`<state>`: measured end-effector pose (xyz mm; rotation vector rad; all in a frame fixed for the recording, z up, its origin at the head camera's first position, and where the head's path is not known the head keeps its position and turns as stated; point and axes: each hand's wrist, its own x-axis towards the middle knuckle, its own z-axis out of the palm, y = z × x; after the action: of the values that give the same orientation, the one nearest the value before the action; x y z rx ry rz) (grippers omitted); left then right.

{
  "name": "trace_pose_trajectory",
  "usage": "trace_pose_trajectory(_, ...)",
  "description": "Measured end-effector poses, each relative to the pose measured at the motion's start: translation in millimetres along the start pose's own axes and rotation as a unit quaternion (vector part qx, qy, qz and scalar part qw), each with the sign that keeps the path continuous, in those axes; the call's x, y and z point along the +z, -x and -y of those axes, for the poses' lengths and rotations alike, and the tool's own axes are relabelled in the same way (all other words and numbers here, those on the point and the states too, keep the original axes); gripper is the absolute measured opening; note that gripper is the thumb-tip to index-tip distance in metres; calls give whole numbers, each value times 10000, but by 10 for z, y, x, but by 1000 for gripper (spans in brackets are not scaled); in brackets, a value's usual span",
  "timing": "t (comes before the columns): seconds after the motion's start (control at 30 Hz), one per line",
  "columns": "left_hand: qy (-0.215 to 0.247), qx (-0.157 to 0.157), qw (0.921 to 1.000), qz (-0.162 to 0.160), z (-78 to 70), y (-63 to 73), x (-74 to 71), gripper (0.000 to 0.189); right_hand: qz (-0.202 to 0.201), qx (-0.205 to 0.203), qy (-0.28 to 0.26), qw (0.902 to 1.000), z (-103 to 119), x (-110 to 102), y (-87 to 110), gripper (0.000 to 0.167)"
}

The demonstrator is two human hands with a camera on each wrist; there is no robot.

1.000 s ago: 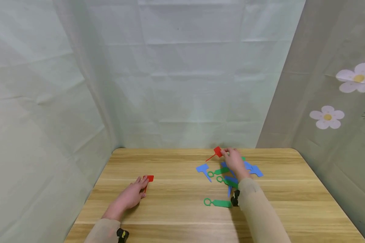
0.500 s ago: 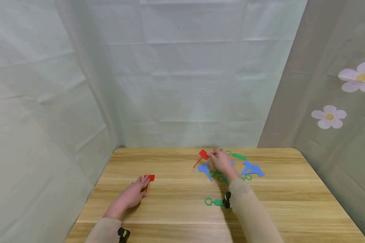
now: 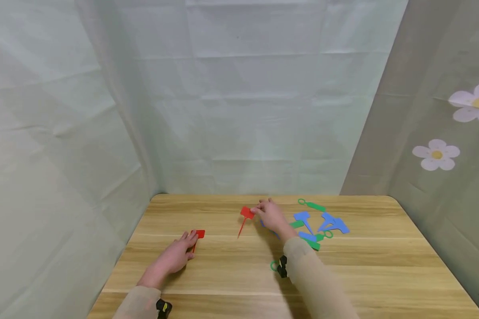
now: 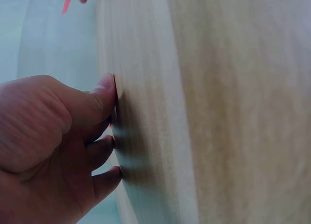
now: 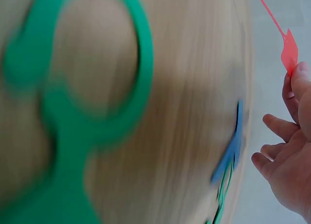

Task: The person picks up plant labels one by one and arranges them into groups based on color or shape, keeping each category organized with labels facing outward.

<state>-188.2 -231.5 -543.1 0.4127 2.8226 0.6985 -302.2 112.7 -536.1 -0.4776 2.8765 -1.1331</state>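
My right hand (image 3: 273,218) pinches a red tag (image 3: 246,212) with a thin stem by the edge of its square head, thumb against fingertip. The stem hangs down toward the front; in the right wrist view the tag (image 5: 289,53) shows apart from the tabletop while the other fingers spread loosely. Over at the left, my left hand (image 3: 175,254) rests on a second red tag (image 3: 201,233), its fingers covering part of it and the stem coming out beneath. The left wrist view shows that hand's thumb (image 4: 103,95) and fingertips at the wood.
Right of my right hand lie several blue T-shaped tags (image 3: 302,216) and green ring-ended tags (image 3: 316,206), some overlapping. Another green tag's ring (image 3: 274,266) shows beside the black wrist camera (image 3: 282,267). Fabric hangs behind the wooden table (image 3: 223,283).
My right hand has carried the red tag leftward and slightly nearer, away from the blue and green tags, and the stem now hangs more steeply. The left hand has stayed on its tag.
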Motion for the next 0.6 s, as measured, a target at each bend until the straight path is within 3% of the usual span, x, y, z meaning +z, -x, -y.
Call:
trace_pose_trajectory(0.4,53,0,10000,-34,-17,19,-20,59,885,-151,289,9955,495,485,-53,31)
trace_pose_trajectory(0.6,51,20,10000,-53,-17,17,-10,57,1106,-139,581,9921,703,686,-66,33)
